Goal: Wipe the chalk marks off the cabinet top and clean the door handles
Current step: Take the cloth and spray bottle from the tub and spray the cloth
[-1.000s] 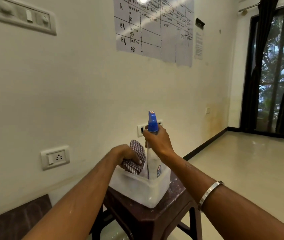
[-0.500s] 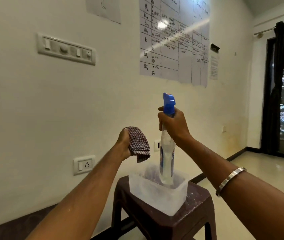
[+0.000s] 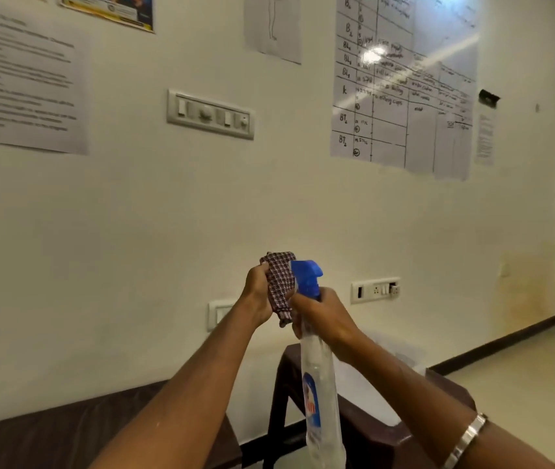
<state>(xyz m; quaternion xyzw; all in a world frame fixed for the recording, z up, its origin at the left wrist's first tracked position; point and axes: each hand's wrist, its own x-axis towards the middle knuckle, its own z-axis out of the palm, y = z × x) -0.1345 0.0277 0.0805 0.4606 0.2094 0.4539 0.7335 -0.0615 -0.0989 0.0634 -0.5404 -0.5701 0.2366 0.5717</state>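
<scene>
My left hand (image 3: pixel 258 299) grips a folded checked cloth (image 3: pixel 280 282) and holds it up in front of the wall. My right hand (image 3: pixel 323 316) grips the neck of a clear spray bottle (image 3: pixel 320 394) with a blue trigger head (image 3: pixel 307 277). The nozzle sits right beside the cloth, almost touching it. The bottle hangs above the dark stool (image 3: pixel 370 424). A dark cabinet top (image 3: pixel 76 431) shows at the lower left; any chalk marks and the door handles are out of sight.
A translucent plastic tub (image 3: pixel 401 362) stands on the stool, mostly hidden by my right arm. The wall carries a switch panel (image 3: pixel 210 114), two sockets (image 3: pixel 375 290) and paper charts (image 3: pixel 401 82). Pale floor (image 3: pixel 523 384) extends to the right.
Both hands have risen and come together. The bottle is lifted fully out of the tub and the cloth now sits at its nozzle. My view has tilted upward.
</scene>
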